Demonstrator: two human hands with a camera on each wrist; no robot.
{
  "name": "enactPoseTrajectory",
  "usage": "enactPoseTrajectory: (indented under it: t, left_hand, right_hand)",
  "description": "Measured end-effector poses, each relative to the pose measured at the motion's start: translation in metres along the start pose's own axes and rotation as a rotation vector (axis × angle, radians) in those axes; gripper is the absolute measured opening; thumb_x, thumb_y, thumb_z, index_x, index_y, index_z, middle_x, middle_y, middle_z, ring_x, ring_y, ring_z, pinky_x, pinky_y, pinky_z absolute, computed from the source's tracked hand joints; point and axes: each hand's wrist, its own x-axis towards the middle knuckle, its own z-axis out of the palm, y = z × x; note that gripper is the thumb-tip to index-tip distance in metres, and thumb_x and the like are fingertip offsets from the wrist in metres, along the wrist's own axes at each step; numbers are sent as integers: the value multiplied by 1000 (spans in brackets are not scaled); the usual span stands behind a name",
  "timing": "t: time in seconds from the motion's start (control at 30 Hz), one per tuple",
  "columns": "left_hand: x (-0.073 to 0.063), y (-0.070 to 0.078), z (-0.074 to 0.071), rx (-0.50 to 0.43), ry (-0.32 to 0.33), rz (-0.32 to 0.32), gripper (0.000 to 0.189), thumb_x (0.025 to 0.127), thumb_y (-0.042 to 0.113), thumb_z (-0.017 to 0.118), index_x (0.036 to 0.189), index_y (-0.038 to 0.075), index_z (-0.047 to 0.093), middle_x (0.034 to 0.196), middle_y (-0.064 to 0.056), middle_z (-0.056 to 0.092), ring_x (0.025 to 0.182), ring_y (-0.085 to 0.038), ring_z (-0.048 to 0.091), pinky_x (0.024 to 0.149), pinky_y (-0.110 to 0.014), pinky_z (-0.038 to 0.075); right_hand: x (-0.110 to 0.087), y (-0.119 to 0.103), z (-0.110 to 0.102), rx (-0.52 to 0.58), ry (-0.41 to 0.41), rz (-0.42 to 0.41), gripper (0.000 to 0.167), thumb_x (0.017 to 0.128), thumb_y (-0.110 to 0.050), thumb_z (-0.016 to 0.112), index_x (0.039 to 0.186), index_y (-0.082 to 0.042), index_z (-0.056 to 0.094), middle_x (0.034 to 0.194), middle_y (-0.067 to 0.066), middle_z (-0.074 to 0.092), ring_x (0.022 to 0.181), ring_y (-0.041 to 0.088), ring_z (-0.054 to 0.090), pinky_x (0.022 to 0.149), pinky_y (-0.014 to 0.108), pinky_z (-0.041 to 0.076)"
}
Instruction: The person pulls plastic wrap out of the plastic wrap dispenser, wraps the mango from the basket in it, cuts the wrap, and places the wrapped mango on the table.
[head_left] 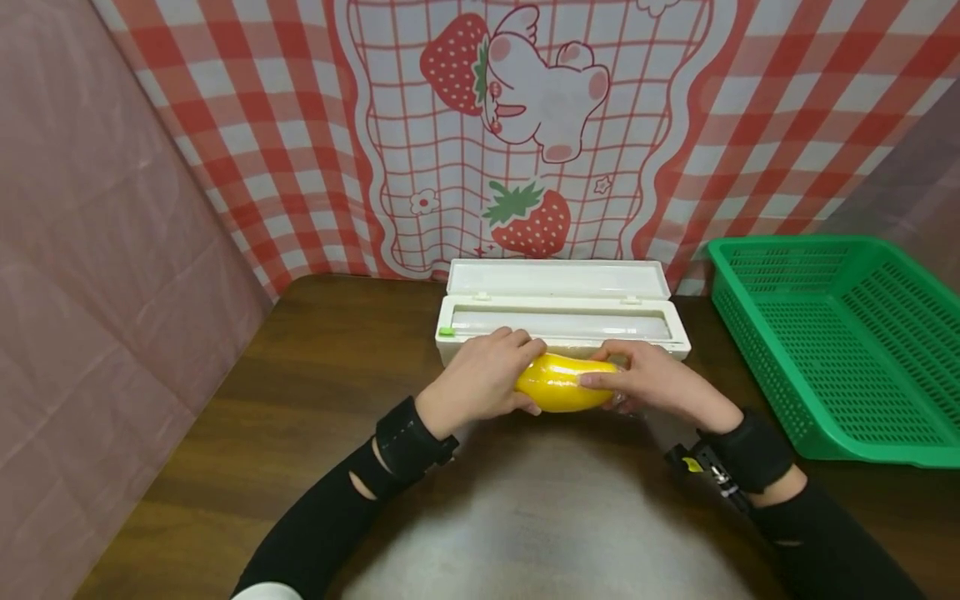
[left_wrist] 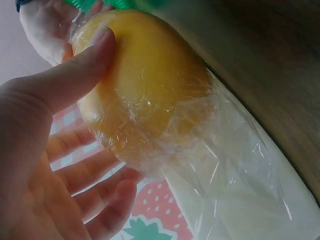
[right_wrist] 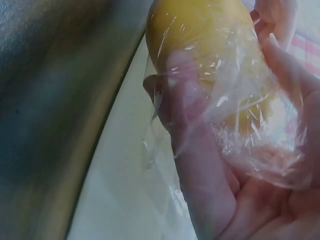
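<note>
A smooth yellow mango (head_left: 562, 382), covered in clear plastic wrap (left_wrist: 220, 165), is held up just in front of a white cling film box (head_left: 564, 352). My left hand (head_left: 483, 375) grips the mango's left end, thumb and fingers on either side. At the other end my right hand (head_left: 660, 379) holds it, with the thumb lying along its near side. Loose film hangs past the fruit in the left wrist view. In the right wrist view, crumpled film (right_wrist: 250, 145) lies over the right thumb and gathers at the palm.
The film box's lid (head_left: 558, 279) stands raised at the back, and a green slider (head_left: 447, 332) sits at its left. A green plastic basket (head_left: 772, 375) is on the right of the brown wooden table (head_left: 300, 375). Behind hangs a red-and-white checked cloth (head_left: 277, 125).
</note>
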Motion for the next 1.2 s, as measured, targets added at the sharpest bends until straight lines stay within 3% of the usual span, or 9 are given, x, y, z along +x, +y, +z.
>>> enactPoseTrajectory:
  t: [0.23, 0.4, 0.53, 0.67, 0.8, 1.0, 1.2]
  left_hand:
    - [0, 2, 2, 35, 8, -13, 72, 72, 55, 84, 126, 13, 61, 111, -4, 62, 92, -19, 54, 72, -32, 51]
    - [1, 4, 3, 56, 13, -27, 70, 74, 56, 82, 125, 12, 62, 113, -5, 63, 93, -19, 55, 75, -32, 52]
    - [2, 5, 4, 41, 7, -59, 68, 76, 56, 80, 125, 13, 63, 116, -5, 63, 96, -19, 55, 79, -32, 52]
    - [2, 5, 4, 5, 3, -97, 68, 77, 55, 81, 126, 12, 63, 119, -5, 63, 98, -19, 55, 81, -33, 53]
    - [4, 3, 6, -1, 0, -111, 68, 80, 52, 79, 131, 11, 61, 123, -6, 62, 100, -20, 55, 84, -33, 53]
    - [5, -5, 11, 34, -3, -114, 61, 88, 46, 73, 136, 11, 59, 131, -6, 61, 107, -21, 56, 92, -33, 50]
    - [6, -8, 16, 18, -4, -99, 58, 83, 44, 80, 129, 14, 62, 121, -6, 51, 97, -18, 54, 83, -31, 53]
  right_hand:
    - [-2, -4, 2, -398, 183, -85, 62, 85, -63, 67, 112, -8, 75, 73, -2, 61, 64, 17, 51, 59, 33, 41]
    - [-2, -6, 5, -482, 269, -161, 52, 84, -58, 72, 108, -12, 75, 79, -3, 62, 69, 17, 51, 62, 33, 43]
    - [-1, -6, 6, -559, 346, -331, 39, 82, -40, 82, 104, -9, 73, 92, 3, 67, 82, 21, 57, 73, 40, 49]
    - [1, -4, 9, -580, 353, -473, 32, 80, -24, 85, 105, -7, 73, 101, 6, 67, 93, 24, 59, 82, 44, 51]
    - [4, -1, 13, -597, 364, -505, 31, 82, -19, 83, 108, -5, 72, 103, 8, 67, 93, 24, 61, 83, 44, 53]
    - [9, 4, 21, -655, 354, -491, 55, 74, -24, 90, 118, -1, 67, 114, 14, 64, 103, 30, 60, 88, 47, 51]
    - [11, 9, 27, -713, 326, -476, 61, 68, -13, 94, 120, -3, 63, 117, 13, 58, 103, 30, 53, 86, 44, 52]
